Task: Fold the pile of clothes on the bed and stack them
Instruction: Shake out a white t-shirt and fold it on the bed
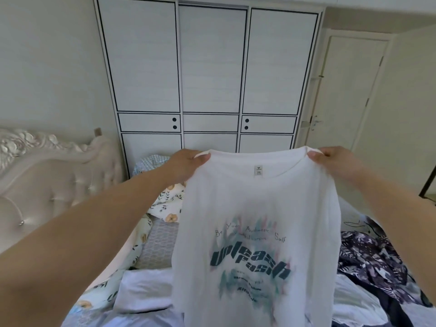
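Observation:
A white T-shirt [257, 208] with a teal printed design hangs in the air in front of me, its neck label facing me. My left hand [188, 162] pinches its left shoulder and my right hand [335, 161] pinches its right shoulder, both at the same height. The shirt's lower part drops over the bed and hides what lies under it. A dark floral garment [375, 260] lies crumpled on the bed at the right. Pale lilac clothing [141, 291] lies at the lower left.
The bed has a floral sheet [169, 204] and a tufted cream headboard [54, 175] on the left. A white wardrobe [210, 74] with black trim stands behind the bed. A white door [349, 95] is at the right.

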